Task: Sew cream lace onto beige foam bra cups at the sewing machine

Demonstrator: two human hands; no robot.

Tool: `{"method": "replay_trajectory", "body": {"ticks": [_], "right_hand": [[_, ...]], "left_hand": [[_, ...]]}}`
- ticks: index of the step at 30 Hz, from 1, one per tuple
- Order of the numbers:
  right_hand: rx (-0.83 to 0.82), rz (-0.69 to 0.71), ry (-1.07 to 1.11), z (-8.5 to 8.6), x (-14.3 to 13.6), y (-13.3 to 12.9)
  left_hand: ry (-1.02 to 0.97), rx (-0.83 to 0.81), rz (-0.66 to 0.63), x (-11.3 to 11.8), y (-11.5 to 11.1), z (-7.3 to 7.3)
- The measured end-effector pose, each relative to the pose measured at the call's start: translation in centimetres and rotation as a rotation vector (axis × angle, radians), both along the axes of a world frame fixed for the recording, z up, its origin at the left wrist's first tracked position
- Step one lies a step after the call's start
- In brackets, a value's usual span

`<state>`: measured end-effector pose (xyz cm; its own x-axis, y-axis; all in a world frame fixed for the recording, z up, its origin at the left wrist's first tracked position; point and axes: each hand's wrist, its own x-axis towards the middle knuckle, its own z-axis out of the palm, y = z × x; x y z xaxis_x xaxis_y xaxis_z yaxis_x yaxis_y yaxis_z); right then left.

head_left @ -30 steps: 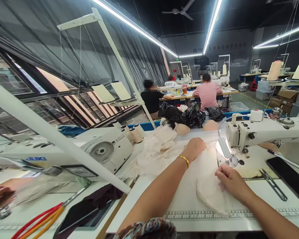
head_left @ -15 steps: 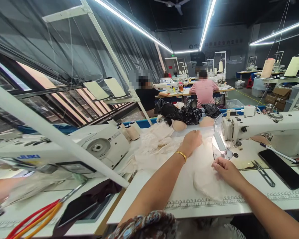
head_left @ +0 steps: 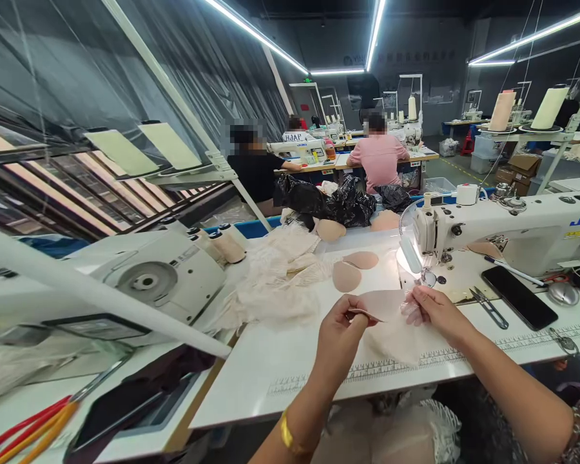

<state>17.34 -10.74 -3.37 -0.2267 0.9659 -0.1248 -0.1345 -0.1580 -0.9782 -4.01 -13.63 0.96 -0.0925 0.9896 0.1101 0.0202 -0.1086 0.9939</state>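
Note:
My left hand (head_left: pixel 341 335) is closed on a thin beige pad (head_left: pixel 370 315), with its edge toward me. My right hand (head_left: pixel 432 310) pinches a sheer pale cloth (head_left: pixel 386 301) that spans toward the left fingers; whether the left hand grips it too I cannot tell. Below both hands, more off-white fabric (head_left: pixel 394 345) lies on the white table (head_left: pixel 270 351) over the printed ruler. Just beyond the hands are two beige pads, one rounded (head_left: pixel 347 277) and one narrower (head_left: pixel 362 260). The lit needle area of the sewing machine (head_left: pixel 428 241) is close to my right hand.
Thread snips (head_left: pixel 489 308) and a black phone (head_left: pixel 519 298) lie at right. Pale ruffled fabric (head_left: pixel 275 283) is heaped at left beside thread cones (head_left: pixel 227 243). A slanting white pole (head_left: pixel 174 322) crosses the left side. Black bags (head_left: pixel 348 201) and two seated people are beyond.
My left hand has come back toward me from the far side of the table and now holds a pad. The right hand has lifted sheer cloth. Two pads now show on the table.

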Motion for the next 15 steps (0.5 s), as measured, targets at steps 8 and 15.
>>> {"method": "replay_trajectory", "body": {"ticks": [8, 15], "right_hand": [[0.067, 0.003, 0.005, 0.6, 0.3, -1.2], [0.315, 0.057, -0.422, 2.8, 0.4, -2.4]], "left_hand": [[0.255, 0.057, -0.151, 0.1, -0.7, -1.3], [0.55, 0.3, -0.422, -3.8, 0.5, 2.5]]}}
